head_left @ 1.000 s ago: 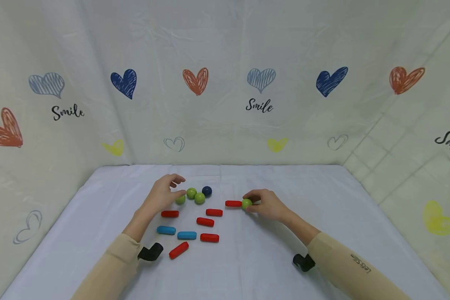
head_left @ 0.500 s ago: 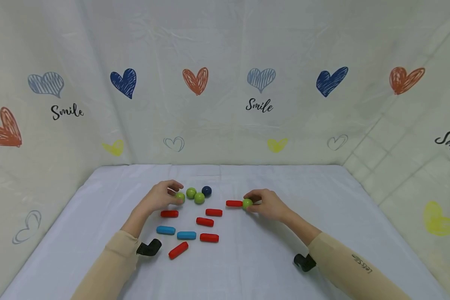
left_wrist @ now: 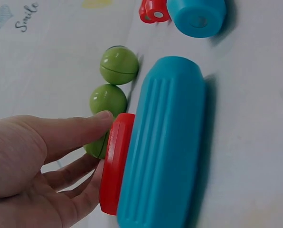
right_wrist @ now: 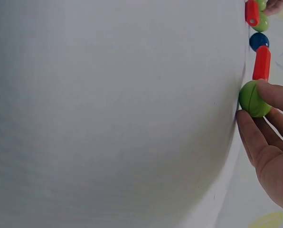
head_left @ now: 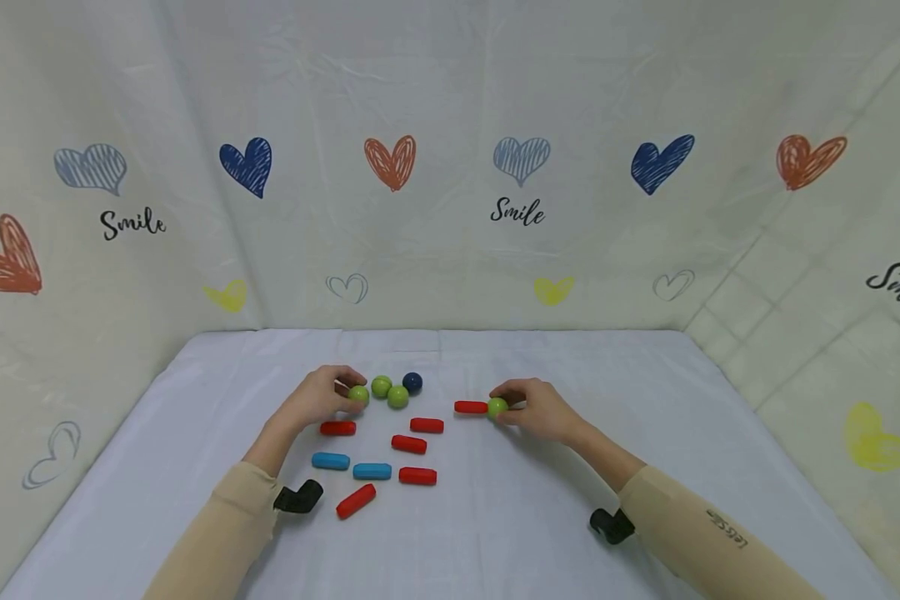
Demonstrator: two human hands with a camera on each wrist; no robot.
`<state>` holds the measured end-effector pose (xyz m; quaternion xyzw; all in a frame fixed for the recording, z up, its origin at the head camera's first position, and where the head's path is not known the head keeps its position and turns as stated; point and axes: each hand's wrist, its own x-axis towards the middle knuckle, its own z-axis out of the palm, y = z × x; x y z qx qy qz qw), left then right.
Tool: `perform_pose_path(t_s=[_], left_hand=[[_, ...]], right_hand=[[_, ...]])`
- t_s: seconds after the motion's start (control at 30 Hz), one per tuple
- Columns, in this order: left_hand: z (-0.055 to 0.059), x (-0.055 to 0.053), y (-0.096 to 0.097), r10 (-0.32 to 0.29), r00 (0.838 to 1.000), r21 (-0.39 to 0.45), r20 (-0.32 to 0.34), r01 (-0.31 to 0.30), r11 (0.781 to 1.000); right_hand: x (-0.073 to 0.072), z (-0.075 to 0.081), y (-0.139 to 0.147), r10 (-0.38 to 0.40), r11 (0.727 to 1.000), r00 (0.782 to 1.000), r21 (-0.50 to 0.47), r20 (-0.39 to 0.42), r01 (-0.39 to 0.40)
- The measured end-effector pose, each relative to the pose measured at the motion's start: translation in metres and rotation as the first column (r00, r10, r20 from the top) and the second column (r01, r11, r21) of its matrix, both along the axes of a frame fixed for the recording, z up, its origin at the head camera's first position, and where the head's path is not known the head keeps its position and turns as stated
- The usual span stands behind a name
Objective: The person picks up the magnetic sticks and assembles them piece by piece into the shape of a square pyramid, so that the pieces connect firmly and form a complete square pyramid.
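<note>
My right hand [head_left: 534,408] pinches a green ball [head_left: 498,407] between thumb and fingers. A red rod [head_left: 471,407] extends leftward from that ball, its end meeting it. At the back left, my left hand [head_left: 321,395] grips another green ball [head_left: 358,395] low over the cloth. In the left wrist view the thumb lies across that ball [left_wrist: 98,146], which is partly hidden behind a red rod [left_wrist: 117,164]. Two more green balls, one behind [head_left: 381,386] and one in front [head_left: 397,397], lie just right of the left hand, beside a dark blue ball [head_left: 412,383].
Nearer the front lie loose red rods, among them one left [head_left: 338,428] and one slanted [head_left: 356,502], and two blue rods [head_left: 332,461]. A white cloth [head_left: 525,525] covers the table. A heart-printed curtain [head_left: 450,242] closes off the back and sides.
My left hand has come down and its fingers have closed around the leftmost green ball. The right hand, with its ball and the red rod, has shifted very slightly right.
</note>
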<state>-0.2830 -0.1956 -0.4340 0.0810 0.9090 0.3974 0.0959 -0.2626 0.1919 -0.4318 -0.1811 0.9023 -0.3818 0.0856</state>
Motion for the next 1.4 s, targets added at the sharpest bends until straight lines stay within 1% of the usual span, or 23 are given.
perform_pose_path(t_s=[0.23,0.43,0.6,0.7,0.9,1.17,1.4], left_hand=[[0.001,0.003,-0.001,0.001,1.000,0.007,0.003,-0.001,1.000],[0.005,0.005,0.000,-0.002,1.000,0.014,-0.010,0.003,1.000],[0.007,0.007,0.002,-0.007,1.000,0.017,-0.028,0.007,1.000],[0.008,0.007,0.005,-0.005,0.999,0.023,-0.037,0.006,1.000],[0.011,0.009,0.011,-0.012,0.997,0.041,-0.074,0.015,0.999],[0.017,0.013,0.021,-0.055,0.990,0.091,-0.132,0.067,0.994],[0.018,0.014,0.038,-0.085,0.986,0.104,-0.146,0.101,0.989]], right_hand=[[0.000,-0.001,0.001,0.016,1.000,1.000,0.000,-0.015,-0.016],[0.000,-0.001,0.002,0.023,1.000,1.000,0.004,-0.016,-0.023],[-0.001,0.000,0.001,0.014,1.000,1.000,-0.001,-0.003,-0.014],[-0.001,0.001,0.001,0.021,1.000,1.000,0.000,-0.012,-0.021],[-0.002,0.000,0.001,0.007,1.000,1.000,0.008,-0.002,-0.007],[-0.003,0.000,0.001,0.004,1.000,1.000,0.002,-0.001,-0.004],[-0.004,-0.001,0.001,-0.003,1.000,1.000,0.008,-0.006,0.004]])
